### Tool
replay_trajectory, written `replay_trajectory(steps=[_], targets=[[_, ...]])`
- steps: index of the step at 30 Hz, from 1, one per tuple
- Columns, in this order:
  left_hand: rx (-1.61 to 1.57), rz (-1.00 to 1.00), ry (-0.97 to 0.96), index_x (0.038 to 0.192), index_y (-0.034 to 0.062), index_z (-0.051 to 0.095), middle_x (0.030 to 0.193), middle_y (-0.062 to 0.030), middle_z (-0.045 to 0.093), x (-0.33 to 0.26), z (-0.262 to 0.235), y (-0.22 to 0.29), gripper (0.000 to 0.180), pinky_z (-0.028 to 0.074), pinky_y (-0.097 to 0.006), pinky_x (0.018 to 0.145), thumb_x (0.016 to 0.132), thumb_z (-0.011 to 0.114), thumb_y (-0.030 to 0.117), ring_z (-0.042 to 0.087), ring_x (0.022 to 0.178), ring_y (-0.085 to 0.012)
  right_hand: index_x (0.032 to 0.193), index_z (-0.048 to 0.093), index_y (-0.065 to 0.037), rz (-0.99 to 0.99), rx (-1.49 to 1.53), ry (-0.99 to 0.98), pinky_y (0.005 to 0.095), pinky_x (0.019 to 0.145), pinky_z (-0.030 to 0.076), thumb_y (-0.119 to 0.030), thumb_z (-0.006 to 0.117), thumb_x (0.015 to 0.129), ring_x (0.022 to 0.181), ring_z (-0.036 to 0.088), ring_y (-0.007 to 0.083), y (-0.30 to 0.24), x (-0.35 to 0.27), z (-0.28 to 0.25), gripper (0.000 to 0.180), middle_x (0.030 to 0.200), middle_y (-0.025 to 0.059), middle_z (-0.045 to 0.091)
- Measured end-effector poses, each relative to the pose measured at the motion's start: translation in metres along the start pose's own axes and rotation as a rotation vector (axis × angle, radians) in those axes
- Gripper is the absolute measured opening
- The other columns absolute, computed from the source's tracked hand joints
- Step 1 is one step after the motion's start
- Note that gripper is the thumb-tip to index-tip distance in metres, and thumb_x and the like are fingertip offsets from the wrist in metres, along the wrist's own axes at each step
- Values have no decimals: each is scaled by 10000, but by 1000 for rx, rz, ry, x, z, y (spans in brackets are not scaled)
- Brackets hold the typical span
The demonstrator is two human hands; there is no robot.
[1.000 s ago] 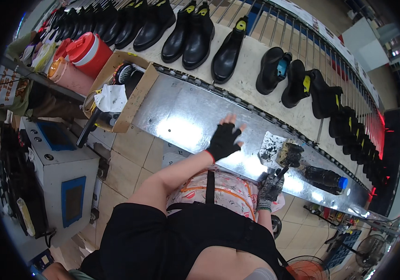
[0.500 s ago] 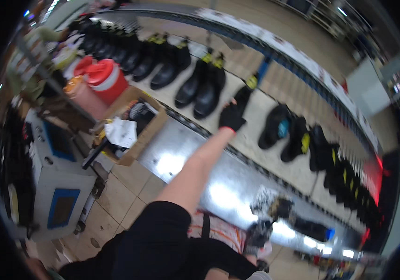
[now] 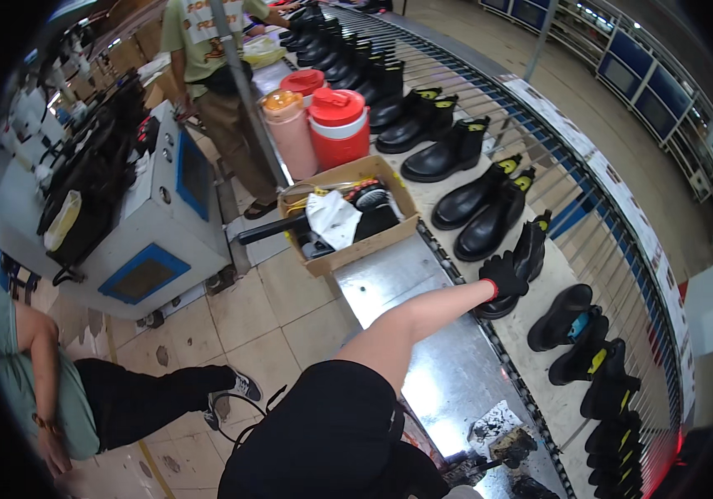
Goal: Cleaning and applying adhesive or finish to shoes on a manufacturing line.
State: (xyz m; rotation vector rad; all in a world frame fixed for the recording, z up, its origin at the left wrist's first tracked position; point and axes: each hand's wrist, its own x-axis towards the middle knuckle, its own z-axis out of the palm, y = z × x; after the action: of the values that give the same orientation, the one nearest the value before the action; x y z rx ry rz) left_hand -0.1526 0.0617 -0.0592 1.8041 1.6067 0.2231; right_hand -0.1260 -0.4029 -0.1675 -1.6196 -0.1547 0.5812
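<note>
My left hand (image 3: 504,278), in a black glove with a red cuff, is closed over the instep of a black ankle boot (image 3: 529,248). That boot stands on the pale conveyor belt (image 3: 423,187), its toe partly hidden below my fingers. Just beyond it stand two more black boots (image 3: 485,224) with yellow-green pull tabs. On the nearer side, a dark shoe with a blue patch (image 3: 562,318) lies tipped over. My right hand (image 3: 459,467) shows only as a dark gloved shape at the lower edge, beside a blackened brush or sponge (image 3: 513,447); its fingers cannot be made out.
A metal ledge (image 3: 390,274) runs along the belt. On it sits a cardboard box (image 3: 365,249) of tools and paper, near red and pink drink jugs (image 3: 340,133). A grey machine (image 3: 161,224) stands left. One person (image 3: 207,66) is behind it, another (image 3: 36,366) at lower left.
The view has swung left, bringing two people into sight and shifting the belt rightward. My left hand is still at the single boot. My right hand has sunk toward the lower edge.
</note>
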Motion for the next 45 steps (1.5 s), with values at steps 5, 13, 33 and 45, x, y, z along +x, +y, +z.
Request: replay_trajectory(steps=[5,13,33,45], targets=[[1,263,30,1276,-30,473,1120,-269,604,-95,-43,-47,847,488,-455,867,642,752,456,604,1022,-404,1034,456,3,-33,-106,-80,253,444,406,-357,628,917,519,479,116,5,2,-18,415,679,32,514],[122,423,153,1249,47,519,870,-180,594,-227,-50,-94,666,452,-475,757,634,732,188,562,836,-387,1091,489,-86,255,406,-78,240,401,380,-165,659,896,470,442,90,-31,-15,-14,271,650,-7,499],[-920,325,-856,730,39,600,718,-100,619,-78,-22,-18,631,468,-299,679,959,412,596,594,690,-200,1486,270,-153,259,246,145,237,380,427,-116,462,992,489,522,95,-155,-58,-2,531,912,83,632],[-1288,955,-864,602,50,515,608,-80,524,-167,-74,18,741,323,-338,928,909,346,703,460,730,-181,1230,471,-83,191,264,167,223,407,463,-93,539,946,517,548,90,-149,-47,-9,292,931,104,650]])
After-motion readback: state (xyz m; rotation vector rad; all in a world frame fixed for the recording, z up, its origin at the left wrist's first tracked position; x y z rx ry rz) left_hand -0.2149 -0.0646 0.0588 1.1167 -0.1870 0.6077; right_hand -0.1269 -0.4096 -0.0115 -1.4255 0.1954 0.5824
